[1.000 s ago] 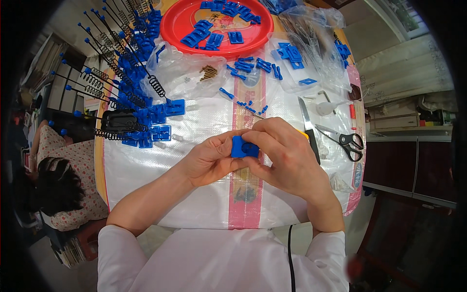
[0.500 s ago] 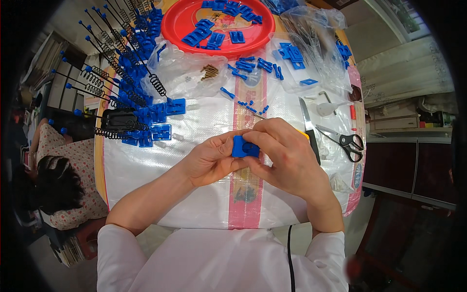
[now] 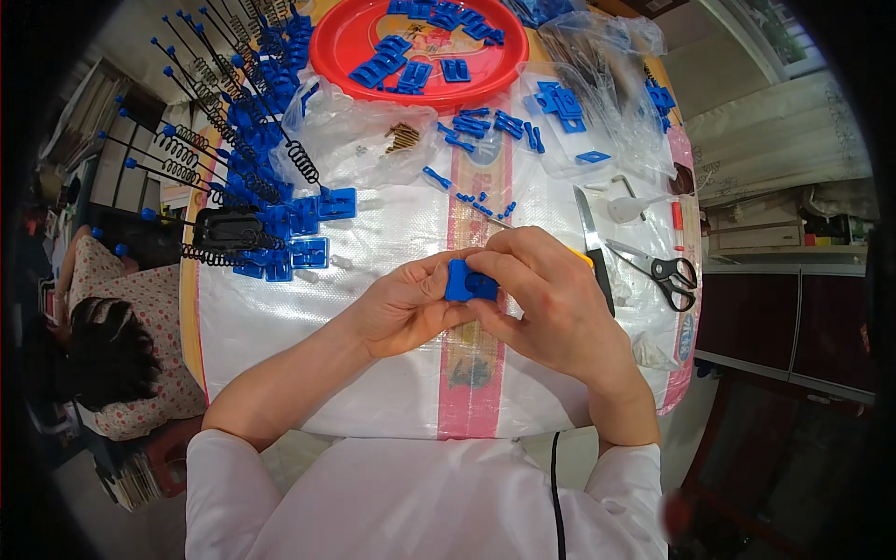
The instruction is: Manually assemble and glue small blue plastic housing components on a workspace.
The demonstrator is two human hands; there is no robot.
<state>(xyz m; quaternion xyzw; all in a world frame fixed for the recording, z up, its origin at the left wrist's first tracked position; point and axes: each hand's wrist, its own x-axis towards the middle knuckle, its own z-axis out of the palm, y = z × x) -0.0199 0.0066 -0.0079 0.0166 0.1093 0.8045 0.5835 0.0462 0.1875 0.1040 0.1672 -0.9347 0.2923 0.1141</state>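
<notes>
My left hand point(image 3: 403, 308) and my right hand point(image 3: 551, 303) meet over the middle of the white woven sheet point(image 3: 373, 373), both gripping one small blue plastic block point(image 3: 469, 280) between fingers and thumbs. A thin metal rod with a yellow end point(image 3: 523, 233) pokes out behind my right hand. Small blue pins point(image 3: 476, 201) lie just beyond the hands.
A red round tray point(image 3: 336, 51) with blue plastic pieces sits at the far edge. Assembled blue blocks with black springs and rods point(image 3: 252, 177) pile at the left. A knife point(image 3: 593, 238), black scissors point(image 3: 663, 271) and clear bags of parts point(image 3: 579, 121) lie at the right. A person point(image 3: 103, 345) sits lower left.
</notes>
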